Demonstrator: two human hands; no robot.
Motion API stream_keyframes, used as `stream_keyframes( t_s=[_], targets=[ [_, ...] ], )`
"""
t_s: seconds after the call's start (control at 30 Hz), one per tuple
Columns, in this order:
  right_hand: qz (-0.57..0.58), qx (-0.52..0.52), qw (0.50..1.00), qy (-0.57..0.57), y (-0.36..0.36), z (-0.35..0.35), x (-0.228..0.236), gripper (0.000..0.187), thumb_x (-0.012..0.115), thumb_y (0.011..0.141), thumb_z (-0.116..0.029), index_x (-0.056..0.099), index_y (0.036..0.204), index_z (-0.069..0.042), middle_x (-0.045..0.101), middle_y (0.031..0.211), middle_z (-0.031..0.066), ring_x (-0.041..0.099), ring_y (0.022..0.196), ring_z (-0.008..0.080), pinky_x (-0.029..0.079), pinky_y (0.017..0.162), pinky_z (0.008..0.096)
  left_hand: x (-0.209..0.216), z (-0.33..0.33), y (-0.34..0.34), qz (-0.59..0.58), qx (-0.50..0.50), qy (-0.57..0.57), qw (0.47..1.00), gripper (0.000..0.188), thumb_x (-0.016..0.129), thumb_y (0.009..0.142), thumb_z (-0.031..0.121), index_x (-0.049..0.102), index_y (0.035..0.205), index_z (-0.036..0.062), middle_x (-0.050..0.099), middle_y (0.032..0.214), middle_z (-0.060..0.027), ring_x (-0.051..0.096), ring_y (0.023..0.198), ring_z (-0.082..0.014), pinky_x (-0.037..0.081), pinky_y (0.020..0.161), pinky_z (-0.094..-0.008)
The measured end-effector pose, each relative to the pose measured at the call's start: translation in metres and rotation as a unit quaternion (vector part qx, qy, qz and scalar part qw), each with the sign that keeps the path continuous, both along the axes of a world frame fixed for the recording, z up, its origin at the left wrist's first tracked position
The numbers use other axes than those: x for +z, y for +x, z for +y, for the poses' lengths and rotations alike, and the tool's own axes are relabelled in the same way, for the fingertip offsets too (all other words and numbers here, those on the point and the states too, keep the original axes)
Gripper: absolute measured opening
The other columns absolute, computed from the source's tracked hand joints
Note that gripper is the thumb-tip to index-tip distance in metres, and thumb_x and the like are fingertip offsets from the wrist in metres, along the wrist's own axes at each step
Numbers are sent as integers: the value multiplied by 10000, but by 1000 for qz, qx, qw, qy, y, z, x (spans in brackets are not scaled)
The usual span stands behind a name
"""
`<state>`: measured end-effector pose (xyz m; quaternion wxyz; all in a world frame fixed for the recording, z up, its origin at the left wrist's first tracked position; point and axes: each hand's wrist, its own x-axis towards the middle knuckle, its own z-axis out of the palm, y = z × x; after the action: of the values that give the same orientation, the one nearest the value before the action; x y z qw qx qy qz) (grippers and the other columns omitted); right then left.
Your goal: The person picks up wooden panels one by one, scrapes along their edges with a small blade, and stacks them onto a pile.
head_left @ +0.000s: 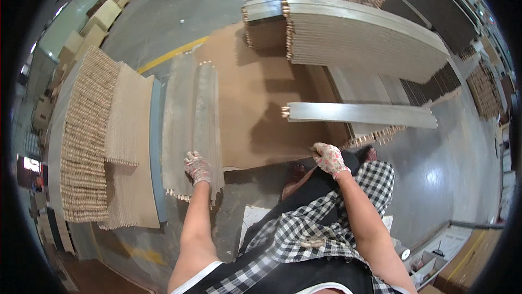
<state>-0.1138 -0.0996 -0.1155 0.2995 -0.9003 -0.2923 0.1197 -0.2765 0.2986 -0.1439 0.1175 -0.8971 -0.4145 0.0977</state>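
My left hand [197,169], in a white glove with a pink pattern, lies with its fingers stretched on a row of long grey boards [182,93]. Light wooden pegs stick out of the boards' ends. My right hand [329,159], gloved alike, is closed in front of my right knee. A small dark tip pokes out past its fingers; what it belongs to is hidden. Beyond that hand, one grey board [359,113] with pegs at its left end lies crosswise. Between the hands and farther off spreads a brown cardboard sheet [239,109].
Tall stacks of pegged boards [89,141] stand at the left, beside a blue-grey panel [156,152]. Another high board stack [359,33] rises at the back right. A white tray with compartments [440,256] is at the lower right. A yellow line [174,53] crosses the floor.
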Motion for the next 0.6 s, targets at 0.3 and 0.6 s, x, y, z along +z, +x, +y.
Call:
stream_keyframes(
  t_s=[0.3,0.6],
  targets=[
    [-196,-187,956,109,43,5,44,95,603,803,-149,601,893,-117,613,850,102,621,758,313,502,645,413,47,-142,141,-428,-366,-269,781,685,646,825,182,299,1397,38,339,1356,-227,339,1262,-373,321,1046,-438],
    [-217,-268,938,-41,132,-172,13,117,600,682,-122,609,798,-120,626,783,112,623,735,312,506,656,419,29,-184,188,-320,-366,-385,784,530,606,855,178,417,1337,66,419,1323,-166,365,1261,-314,294,1065,-404]
  ],
)
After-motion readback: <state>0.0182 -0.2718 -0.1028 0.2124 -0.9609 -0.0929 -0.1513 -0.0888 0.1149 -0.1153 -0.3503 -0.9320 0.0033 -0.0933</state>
